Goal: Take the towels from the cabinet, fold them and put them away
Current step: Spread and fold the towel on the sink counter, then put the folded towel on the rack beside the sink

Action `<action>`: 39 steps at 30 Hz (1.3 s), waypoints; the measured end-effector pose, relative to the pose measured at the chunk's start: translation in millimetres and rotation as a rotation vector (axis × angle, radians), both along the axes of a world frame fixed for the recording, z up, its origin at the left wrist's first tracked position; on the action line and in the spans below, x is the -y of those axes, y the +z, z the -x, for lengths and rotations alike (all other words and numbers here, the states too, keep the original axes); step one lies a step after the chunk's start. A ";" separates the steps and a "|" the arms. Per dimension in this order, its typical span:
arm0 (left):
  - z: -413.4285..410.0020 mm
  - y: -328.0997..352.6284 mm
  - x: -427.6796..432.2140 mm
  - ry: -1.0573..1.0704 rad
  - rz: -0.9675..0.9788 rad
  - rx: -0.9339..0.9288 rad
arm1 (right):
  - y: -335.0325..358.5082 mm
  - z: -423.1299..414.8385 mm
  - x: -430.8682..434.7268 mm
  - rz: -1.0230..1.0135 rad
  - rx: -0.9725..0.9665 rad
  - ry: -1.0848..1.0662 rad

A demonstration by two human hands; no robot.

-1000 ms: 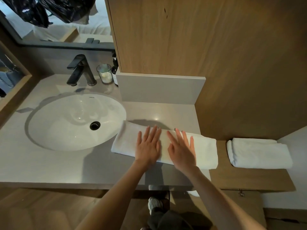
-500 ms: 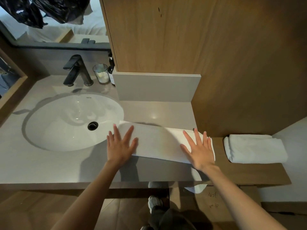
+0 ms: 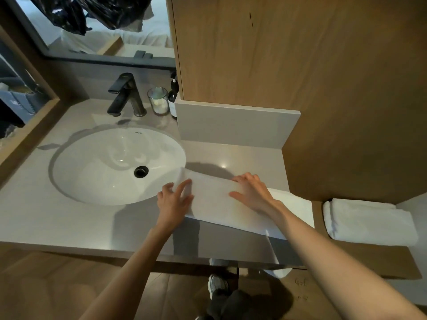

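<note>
Head view: a white sink (image 3: 92, 172) lies left of the left hand (image 3: 173, 202), whose fingers (image 3: 184, 184) curl round the left end of the towel (image 3: 215, 199) stretched across the grey surface (image 3: 46, 218). The right hand (image 3: 253, 194) lies on the towel's middle, fingers relaxed and bent, holding nothing. Well right of it, a folded towel (image 3: 369, 222) rests on a wooden shelf (image 3: 381, 259).

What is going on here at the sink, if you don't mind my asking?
A person is folding a white towel on the counter beside the sink. The left hand pinches the towel's left end, which looks slightly raised, while the right hand rests flat on its middle. One end hangs over the counter's front edge. A folded towel already lies on the wooden shelf to the right.
</note>
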State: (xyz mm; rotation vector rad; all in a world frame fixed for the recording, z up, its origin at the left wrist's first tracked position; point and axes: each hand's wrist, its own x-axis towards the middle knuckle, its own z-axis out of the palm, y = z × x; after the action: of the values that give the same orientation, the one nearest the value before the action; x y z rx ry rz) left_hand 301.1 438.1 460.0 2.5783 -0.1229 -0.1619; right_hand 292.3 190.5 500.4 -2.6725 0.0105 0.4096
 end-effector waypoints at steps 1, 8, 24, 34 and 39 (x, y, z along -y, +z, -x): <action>-0.9 1.2 1.2 0.012 0.016 -0.023 | 0.4 -8.1 -1.4 0.018 -0.034 0.021; -16.0 9.2 4.1 0.133 0.161 -0.191 | -0.6 -33.9 4.2 -0.084 -0.223 0.048; -27.8 127.1 24.7 -0.152 0.563 0.160 | 95.7 24.9 30.2 -0.273 0.022 -0.045; 19.7 291.4 132.7 -0.076 0.933 0.317 | 237.2 122.3 70.3 -0.352 0.579 -0.299; 54.7 324.6 172.7 -0.283 1.037 -0.104 | 293.3 167.4 93.0 -0.371 0.794 -0.397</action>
State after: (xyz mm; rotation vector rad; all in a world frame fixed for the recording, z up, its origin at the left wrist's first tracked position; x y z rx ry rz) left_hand 246.4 265.4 784.6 1.5083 -0.4105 -0.2528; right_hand 125.0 97.5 793.7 -2.2124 0.1988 -0.7049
